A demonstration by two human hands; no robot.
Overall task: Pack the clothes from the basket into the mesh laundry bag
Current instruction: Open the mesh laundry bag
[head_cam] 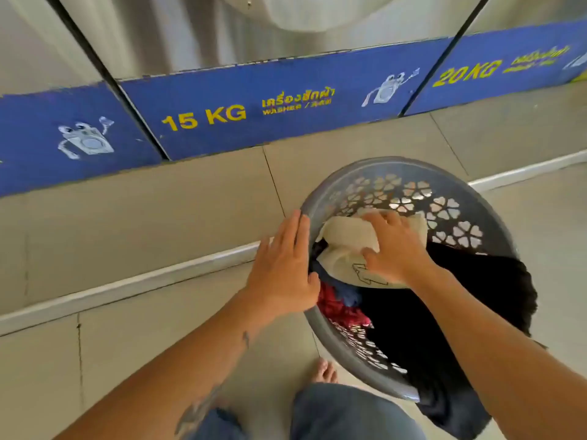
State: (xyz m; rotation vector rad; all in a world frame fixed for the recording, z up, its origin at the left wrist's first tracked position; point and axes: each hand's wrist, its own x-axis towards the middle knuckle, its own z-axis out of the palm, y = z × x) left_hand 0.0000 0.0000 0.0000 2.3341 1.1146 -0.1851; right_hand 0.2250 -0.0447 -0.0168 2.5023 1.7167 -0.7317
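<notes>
Round grey plastic laundry basket with flower-shaped cutouts in its wall, on pale tiled floor, right of centre. Inside: cream cloth with black line print on top at far left; blue garment and red garment bunched under it by left rim; large black garment filling near right side, spilling over near rim and right rim.

Left hand flat, fingers straight and together, pointing far, laid against outer left rim of basket; thumb tip touching clothes at rim. Right hand on cream cloth, fingers curled into fabric, thumb pinching fold from near side. Both forearms bare, dark tattoo marks on left one.

Mesh laundry bag not seen.

Far side: row of steel-fronted washing machines, blue base strip with yellow "15 KG" lettering at centre and "20 KG" at far right, white cartoon washer icons. White floor strip running diagonally from near left to far right, passing behind basket. Bare foot and blue denim trouser leg at near centre edge.
</notes>
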